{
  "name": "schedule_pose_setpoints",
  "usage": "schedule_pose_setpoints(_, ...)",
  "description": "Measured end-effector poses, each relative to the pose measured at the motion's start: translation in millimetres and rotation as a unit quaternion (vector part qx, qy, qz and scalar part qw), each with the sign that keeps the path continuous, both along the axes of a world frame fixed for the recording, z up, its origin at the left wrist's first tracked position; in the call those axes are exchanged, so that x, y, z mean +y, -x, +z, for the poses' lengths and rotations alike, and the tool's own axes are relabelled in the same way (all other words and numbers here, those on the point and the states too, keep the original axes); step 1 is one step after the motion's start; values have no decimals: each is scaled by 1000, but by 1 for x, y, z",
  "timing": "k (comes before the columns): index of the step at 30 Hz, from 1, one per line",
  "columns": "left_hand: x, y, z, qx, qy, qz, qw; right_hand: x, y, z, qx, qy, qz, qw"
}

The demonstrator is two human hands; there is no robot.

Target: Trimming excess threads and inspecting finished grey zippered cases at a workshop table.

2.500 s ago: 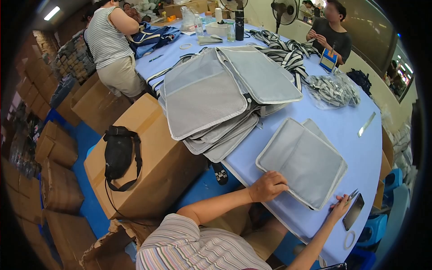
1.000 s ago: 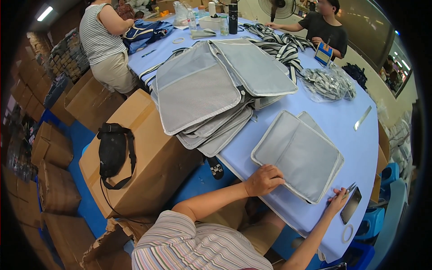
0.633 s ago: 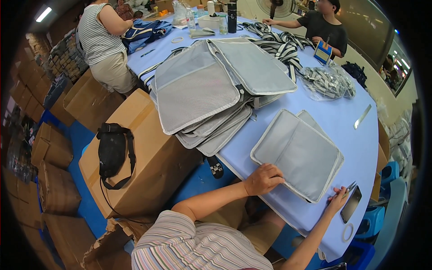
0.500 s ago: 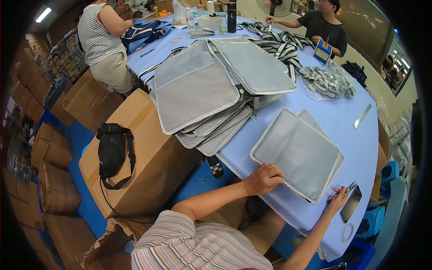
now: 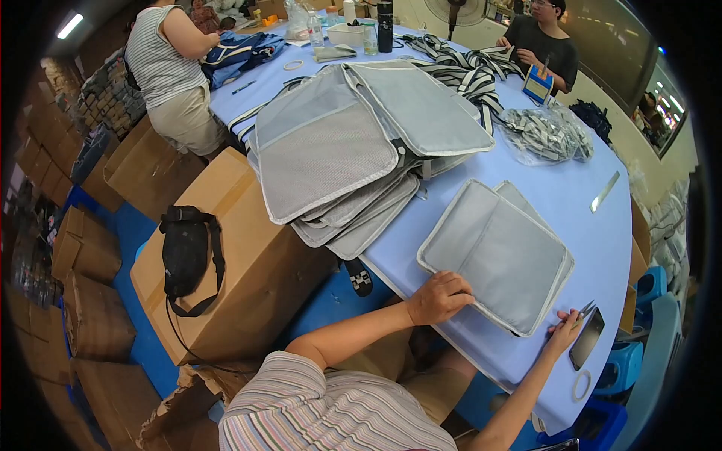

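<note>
Closed at the near left edge of a grey fabric panel (image 5: pixel 500 252), my left hand (image 5: pixel 440 298) pinches its light piping. The panel lies flat on the blue-covered table, and a second grey panel (image 5: pixel 520 201) shows from beneath its far right side. My right hand (image 5: pixel 562 331) is wrapped round a small pair of thread snips (image 5: pixel 585 309), blades pointing away from me. Right beside that hand lies a dark phone (image 5: pixel 587 338). Farther left is a tall pile of similar grey panels (image 5: pixel 331 143), some with mesh, overhanging the table's left edge.
A large cardboard box (image 5: pixel 226 248) stands left of the table with a black pouch (image 5: pixel 188 252) on top. A metal ruler (image 5: pixel 605 192), a tape roll (image 5: pixel 581 386), bagged strips (image 5: pixel 547 135) and striped webbing (image 5: pixel 466 75) lie on the table. Two people work across it.
The person at the far right has drawn an outstretched arm back from the webbing toward the body. My hands, the snips and the panel stay almost where they were.
</note>
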State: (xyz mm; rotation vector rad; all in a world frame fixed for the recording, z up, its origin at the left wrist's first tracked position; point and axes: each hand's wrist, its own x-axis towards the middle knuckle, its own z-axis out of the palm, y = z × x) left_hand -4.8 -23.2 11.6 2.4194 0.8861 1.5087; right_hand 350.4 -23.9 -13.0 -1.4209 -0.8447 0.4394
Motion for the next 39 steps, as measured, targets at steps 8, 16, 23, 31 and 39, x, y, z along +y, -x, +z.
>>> schedule_pose_setpoints(8,16,-9,0,18,-9,-17,1000,5,-12,-13,9,27,-74,997)
schedule_pose_setpoints(16,50,-13,38,-27,20,-13,999,15,11,4,48,31,-42,997)
schedule_pose_setpoints(23,127,18,90,-360,178,46,915,-1,16,25,64,0,-27,998)
schedule_pose_setpoints(31,134,15,77,-573,383,-128,713,6,21,22,79,-8,-31,996)
schedule_pose_setpoints(39,159,-6,-78,-334,375,-128,855,-23,29,65,136,-142,3,980)
